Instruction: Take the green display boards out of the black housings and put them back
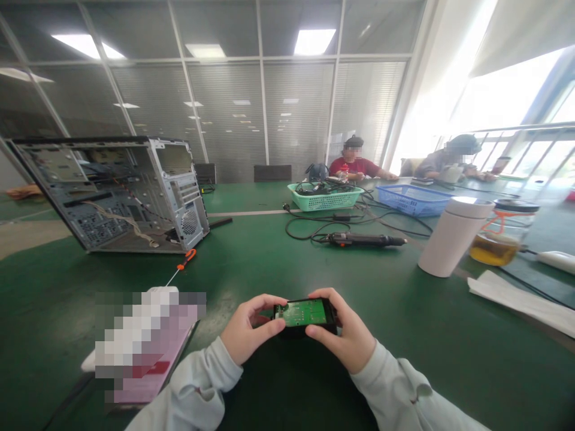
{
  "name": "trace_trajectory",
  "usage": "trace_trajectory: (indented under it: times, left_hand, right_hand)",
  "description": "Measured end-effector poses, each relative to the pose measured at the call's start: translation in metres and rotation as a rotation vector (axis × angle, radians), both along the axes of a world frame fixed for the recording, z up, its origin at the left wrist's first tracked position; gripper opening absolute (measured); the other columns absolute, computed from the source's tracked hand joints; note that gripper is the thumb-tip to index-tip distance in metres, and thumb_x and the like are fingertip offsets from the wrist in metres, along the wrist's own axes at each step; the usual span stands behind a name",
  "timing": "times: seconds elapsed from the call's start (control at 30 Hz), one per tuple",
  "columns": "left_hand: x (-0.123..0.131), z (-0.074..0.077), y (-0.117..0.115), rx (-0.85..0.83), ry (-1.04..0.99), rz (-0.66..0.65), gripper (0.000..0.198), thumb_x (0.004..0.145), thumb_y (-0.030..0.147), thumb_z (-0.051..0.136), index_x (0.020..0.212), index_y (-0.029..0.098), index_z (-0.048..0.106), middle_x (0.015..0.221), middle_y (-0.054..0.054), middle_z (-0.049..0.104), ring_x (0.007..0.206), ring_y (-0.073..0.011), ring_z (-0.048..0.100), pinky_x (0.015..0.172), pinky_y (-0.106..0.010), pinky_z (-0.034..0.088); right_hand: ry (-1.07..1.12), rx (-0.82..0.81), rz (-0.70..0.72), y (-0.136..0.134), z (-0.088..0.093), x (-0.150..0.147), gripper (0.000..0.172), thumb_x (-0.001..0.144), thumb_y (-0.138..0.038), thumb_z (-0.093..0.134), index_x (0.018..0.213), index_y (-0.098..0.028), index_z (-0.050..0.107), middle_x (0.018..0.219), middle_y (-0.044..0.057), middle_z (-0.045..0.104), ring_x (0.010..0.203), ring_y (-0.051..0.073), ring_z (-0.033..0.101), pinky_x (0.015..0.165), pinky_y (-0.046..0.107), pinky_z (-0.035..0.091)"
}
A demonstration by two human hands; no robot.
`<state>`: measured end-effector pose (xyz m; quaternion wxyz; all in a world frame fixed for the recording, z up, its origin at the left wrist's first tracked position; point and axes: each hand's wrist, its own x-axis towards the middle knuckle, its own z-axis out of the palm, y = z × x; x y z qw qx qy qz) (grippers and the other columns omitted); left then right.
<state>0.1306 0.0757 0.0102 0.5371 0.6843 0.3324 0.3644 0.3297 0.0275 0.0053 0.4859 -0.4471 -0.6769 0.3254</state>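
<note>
A green circuit board [302, 312] sits in a small black casing [331, 317] just above the near part of the table. My left hand [256, 326] grips its left end, thumb at the near edge and fingers at the far edge. On the other end, my right hand [344, 329] holds it the same way. The board faces up toward me, and the underside of the casing is hidden. An orange-handled screwdriver [186, 259] lies to the left, by a white object [135, 341] that is partly blurred out.
An opened computer case [135, 197] stands at left. Farther back are an electric screwdriver [366, 240], a green basket [323, 200] of cables and a blue basket [411, 200]. A white tumbler [453, 239] and a jar [501, 239] stand right. Two people sit across the table.
</note>
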Motion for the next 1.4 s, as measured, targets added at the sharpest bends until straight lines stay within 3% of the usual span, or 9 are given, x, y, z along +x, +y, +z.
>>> trace_trajectory:
  times: [0.23,0.43,0.63,0.7,0.93,1.1,1.23,1.3,1.4]
  left_hand:
    - [0.002,0.004,0.001,-0.165,-0.028,0.002,0.034,0.059,0.039,0.071,0.081,0.014,0.064,0.086,-0.006,0.066,0.084,-0.0198,0.059,0.080,-0.032,0.044]
    - [0.005,0.011,-0.002,-0.292,0.000,0.038,0.040,0.056,0.046,0.071,0.077,0.012,0.063,0.080,-0.007,0.068,0.071,-0.0156,0.059,0.064,-0.025,0.045]
    - [0.008,0.008,-0.003,-0.394,-0.047,0.106,0.035,0.056,0.042,0.072,0.071,0.013,0.059,0.079,-0.006,0.068,0.065,-0.0132,0.058,0.057,-0.022,0.045]
    - [0.007,0.006,-0.002,-0.418,-0.073,0.124,0.032,0.057,0.039,0.071,0.070,0.013,0.059,0.078,-0.005,0.067,0.062,-0.0124,0.058,0.055,-0.022,0.045]
    - [0.007,0.006,-0.003,-0.319,0.050,0.031,0.036,0.061,0.037,0.064,0.088,0.013,0.062,0.071,-0.002,0.061,0.054,-0.0111,0.052,0.048,-0.022,0.041]
    - [0.009,0.008,-0.010,-0.125,0.238,-0.031,0.033,0.070,0.042,0.054,0.076,0.012,0.064,0.058,0.000,0.055,0.048,-0.0100,0.044,0.046,-0.021,0.034]
    - [0.008,0.006,-0.007,-0.049,0.184,0.144,0.031,0.071,0.043,0.050,0.060,0.015,0.061,0.055,0.000,0.056,0.057,-0.0143,0.049,0.053,-0.023,0.038]
    - [0.007,0.004,-0.002,-0.145,0.117,0.250,0.032,0.069,0.044,0.051,0.056,0.016,0.058,0.053,0.000,0.055,0.055,-0.0149,0.050,0.052,-0.024,0.039]
    - [0.006,0.001,0.006,-0.398,0.000,0.285,0.035,0.069,0.047,0.047,0.062,0.014,0.059,0.048,-0.001,0.055,0.044,-0.0137,0.048,0.045,-0.025,0.037]
  right_hand:
    - [-0.102,-0.003,-0.033,-0.001,0.004,0.002,0.028,0.076,-0.039,0.057,0.092,-0.016,0.049,0.075,0.001,0.052,0.065,0.016,0.049,0.059,0.025,0.039]
    - [-0.083,-0.104,-0.027,0.001,0.006,-0.002,0.031,0.073,-0.043,0.055,0.081,-0.013,0.055,0.072,0.003,0.055,0.065,0.017,0.051,0.060,0.026,0.041]
    - [0.054,-0.490,0.003,0.003,0.004,-0.006,0.051,0.061,-0.058,0.055,0.082,-0.012,0.051,0.059,-0.001,0.048,0.044,0.011,0.045,0.034,0.020,0.039]
    - [0.099,-0.543,0.037,0.003,0.004,-0.007,0.054,0.059,-0.061,0.055,0.082,-0.012,0.049,0.056,-0.002,0.046,0.041,0.009,0.043,0.031,0.017,0.037]
    - [0.130,-0.526,0.064,0.000,0.006,-0.007,0.050,0.060,-0.059,0.060,0.077,-0.014,0.048,0.050,-0.005,0.043,0.038,0.006,0.038,0.028,0.012,0.033]
    - [0.115,-0.564,0.116,0.000,0.010,-0.008,0.054,0.059,-0.061,0.060,0.081,-0.012,0.050,0.052,-0.004,0.045,0.039,0.006,0.040,0.028,0.012,0.034]
    - [0.141,-0.612,0.195,-0.001,0.009,-0.005,0.068,0.058,-0.063,0.063,0.099,-0.011,0.047,0.058,-0.002,0.051,0.038,0.007,0.045,0.028,0.012,0.036]
    - [0.144,-0.604,0.209,-0.001,0.007,-0.003,0.074,0.057,-0.062,0.065,0.107,-0.012,0.045,0.064,0.000,0.053,0.039,0.006,0.045,0.029,0.012,0.036]
    - [0.139,-0.581,0.253,0.000,0.003,-0.001,0.070,0.055,-0.062,0.069,0.100,-0.012,0.050,0.066,0.000,0.052,0.042,0.005,0.045,0.031,0.010,0.038]
